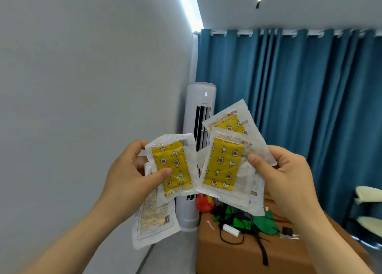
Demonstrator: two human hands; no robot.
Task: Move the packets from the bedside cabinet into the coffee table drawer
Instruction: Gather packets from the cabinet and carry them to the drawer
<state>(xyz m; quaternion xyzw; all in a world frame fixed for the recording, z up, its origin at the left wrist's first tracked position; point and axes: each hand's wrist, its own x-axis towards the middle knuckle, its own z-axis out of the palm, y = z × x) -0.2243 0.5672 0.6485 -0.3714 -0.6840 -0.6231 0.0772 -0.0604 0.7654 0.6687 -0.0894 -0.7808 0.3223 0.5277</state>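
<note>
I am pinching packets [172, 166] in my left hand [132, 180] and right hand [287, 180] (light, slippery film; grip the edges).

Packet lettering [225, 138] blurred (rear packets [154, 218] half-hidden)

yellow packets [172, 166] pinched in left hand [128, 176], more packets [224, 166] in right hand [287, 176], before blue curtain [310, 100]
</note>
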